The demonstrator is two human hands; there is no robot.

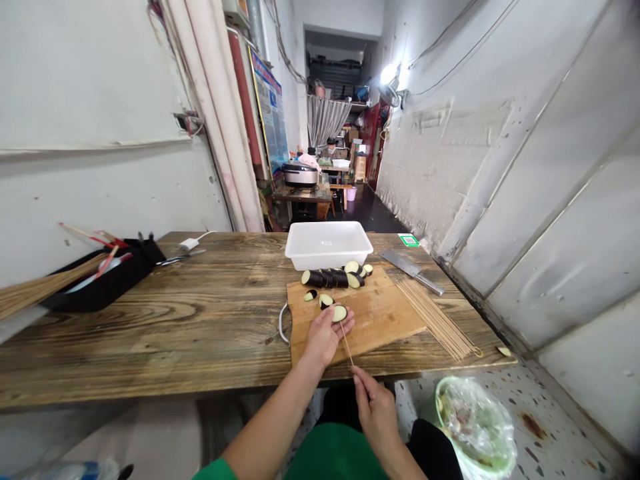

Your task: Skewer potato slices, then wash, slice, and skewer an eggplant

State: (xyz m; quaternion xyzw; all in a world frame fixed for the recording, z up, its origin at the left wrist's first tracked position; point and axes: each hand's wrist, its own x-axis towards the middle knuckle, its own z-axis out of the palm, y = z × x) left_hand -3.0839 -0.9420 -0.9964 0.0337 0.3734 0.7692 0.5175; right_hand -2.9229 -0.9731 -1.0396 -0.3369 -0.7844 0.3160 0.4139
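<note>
My left hand [324, 337] grips an eggplant slice [339, 313], its pale cut face showing, over the near part of the wooden cutting board [380, 313]. Between thumb and forefinger, my right hand [375, 403] pinches the lower end of a wooden skewer [347, 345]. The skewer's upper end meets the slice's lower edge; how deep it goes in I cannot tell. Just beyond my left hand lie a loose slice [326, 301] and a small end piece [311, 295]. A row of sliced eggplant [327, 278] with dark skin lies along the board's far edge.
Behind the board stands a white plastic tub [329, 247]. To the right lie a cleaver [413, 272] and a bundle of skewers [440, 320]. A black holder [95, 280] with long sticks is at left. A lined waste bin [475, 427] stands below the table at right.
</note>
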